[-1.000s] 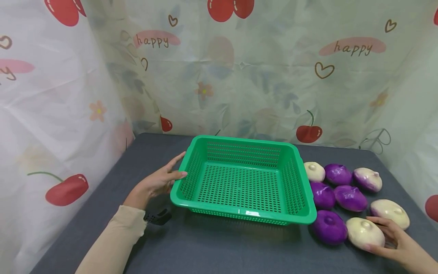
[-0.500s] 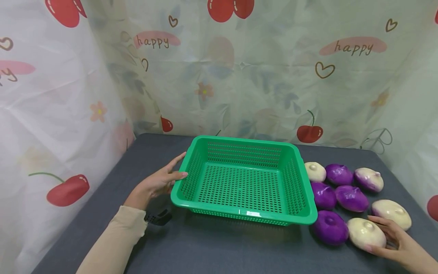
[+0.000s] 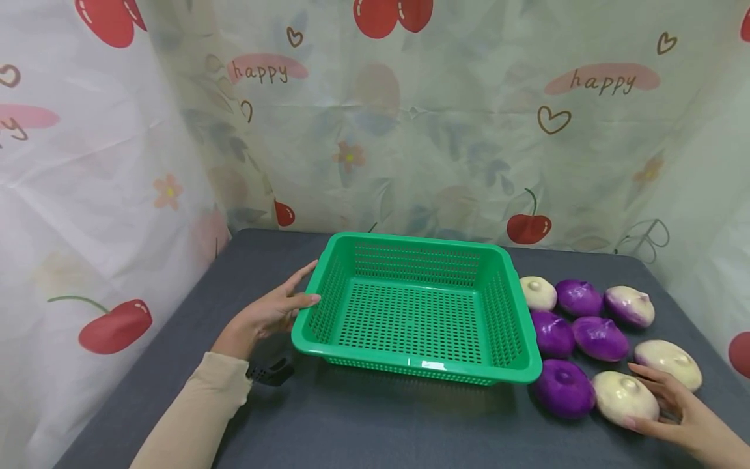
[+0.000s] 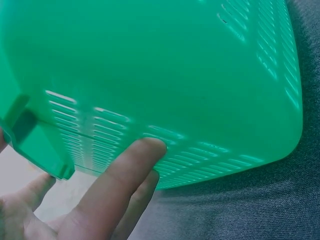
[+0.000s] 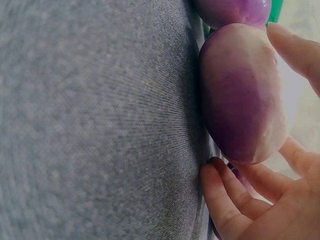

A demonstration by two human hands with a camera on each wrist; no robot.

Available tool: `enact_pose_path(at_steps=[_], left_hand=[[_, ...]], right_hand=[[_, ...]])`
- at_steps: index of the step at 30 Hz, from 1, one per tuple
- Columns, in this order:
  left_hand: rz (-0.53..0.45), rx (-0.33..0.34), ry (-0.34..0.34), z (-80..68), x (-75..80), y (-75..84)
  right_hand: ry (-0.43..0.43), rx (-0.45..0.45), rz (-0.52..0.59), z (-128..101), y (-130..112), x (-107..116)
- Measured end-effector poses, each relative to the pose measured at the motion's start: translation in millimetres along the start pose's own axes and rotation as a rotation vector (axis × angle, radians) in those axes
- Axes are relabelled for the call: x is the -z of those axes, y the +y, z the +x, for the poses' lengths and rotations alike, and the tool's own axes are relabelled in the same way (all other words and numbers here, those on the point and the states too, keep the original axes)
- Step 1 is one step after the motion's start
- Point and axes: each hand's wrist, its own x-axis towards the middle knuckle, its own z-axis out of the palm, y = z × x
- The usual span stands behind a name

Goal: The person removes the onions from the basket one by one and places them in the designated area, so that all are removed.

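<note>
A green plastic basket (image 3: 363, 358), slatted and with nothing in it, stands mid-table in the head view. My left hand (image 3: 266, 319) holds its left rim, thumb on top; the left wrist view shows fingertips (image 4: 150, 146) against the outer wall. At the lower right, my right hand (image 3: 680, 410) grips a pale turnip (image 3: 624, 397), thumb on the near side and fingers round the far side. The right wrist view shows that turnip's purple-flushed side (image 5: 240, 100) resting on the cloth. Beside it lies a purple turnip (image 3: 564, 389).
Several more turnips, purple ones (image 3: 600, 339) and a white-and-purple one (image 3: 668, 363), cluster right of the basket on the dark grey tablecloth (image 3: 410, 423). A printed curtain (image 3: 445, 143) hangs behind and at both sides. A thin cable (image 3: 650, 238) lies at the back right.
</note>
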Motion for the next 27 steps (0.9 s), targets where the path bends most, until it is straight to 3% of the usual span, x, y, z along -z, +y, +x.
enact_pose_path(at_steps=[12,18,21,27], left_hand=[[-0.007,0.000,-0.018,4.9,-1.0,0.2],[-0.009,0.001,-0.026,6.2,-1.6,-0.7],[0.019,0.000,-0.020,4.4,0.3,-1.5],[0.166,-0.016,0.012,-3.6,4.7,1.5]], right_hand=[[0.024,-0.009,-0.031,-4,0,4],[0.007,-0.011,0.007,-9,1,12],[-0.006,-0.021,0.032,-7,-1,17],[-0.013,-0.156,-0.038,5,-20,32]])
